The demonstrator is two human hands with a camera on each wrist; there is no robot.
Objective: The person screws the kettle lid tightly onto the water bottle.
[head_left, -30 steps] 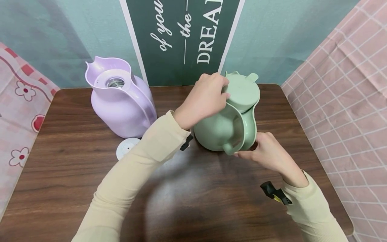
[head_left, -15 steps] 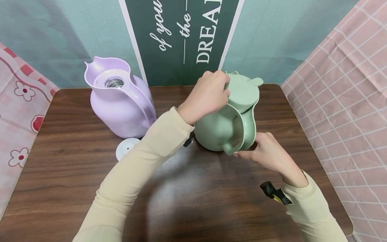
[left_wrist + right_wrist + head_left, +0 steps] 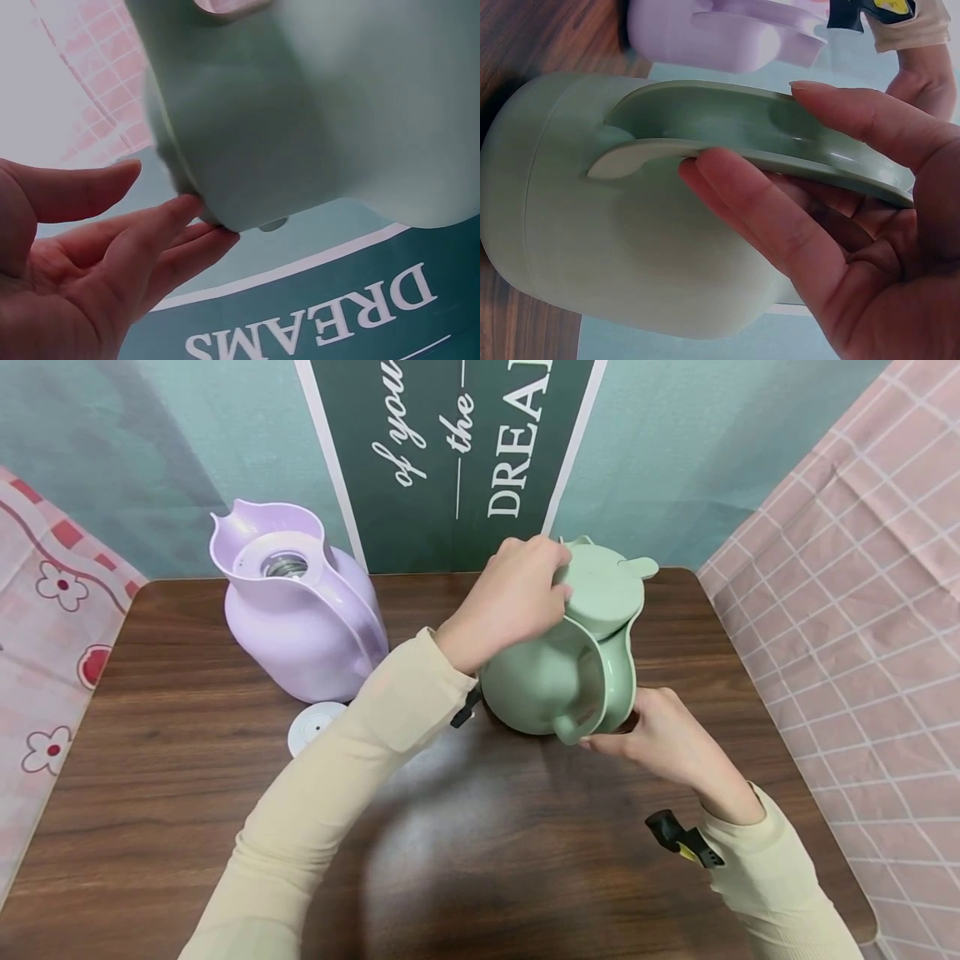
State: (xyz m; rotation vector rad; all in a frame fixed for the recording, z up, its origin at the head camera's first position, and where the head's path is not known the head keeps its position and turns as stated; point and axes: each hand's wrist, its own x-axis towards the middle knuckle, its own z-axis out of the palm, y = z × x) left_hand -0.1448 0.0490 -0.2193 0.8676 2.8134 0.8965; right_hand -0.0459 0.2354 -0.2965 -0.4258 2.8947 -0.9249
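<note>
A green thermos jug [image 3: 525, 685] stands at the right back of the table in the head view, its round lid [image 3: 600, 585] seated in the collar with a tab pointing right. My left hand [image 3: 517, 597] holds the left edge of the lid, fingers and thumb bent over it. In the left wrist view its fingertips [image 3: 225, 238] meet the upper edge of the collar, with the thumb apart from them. Lower down, my right hand [image 3: 663, 739] grips the jug by its handle [image 3: 675, 146]; its fingers pass under the handle and the thumb lies above.
An uncovered lilac thermos jug [image 3: 307, 618] stands at the left back, its threaded neck showing. In front of it a white disc [image 3: 311, 727] lies partly behind my left sleeve. Printed cloths [image 3: 862, 652] bound the wooden table [image 3: 150, 827] at the back and sides.
The lid's tab has swung clockwise, moving right and slightly down. My left hand has shifted slightly up and right with it. My right hand and the jug body hold still.
</note>
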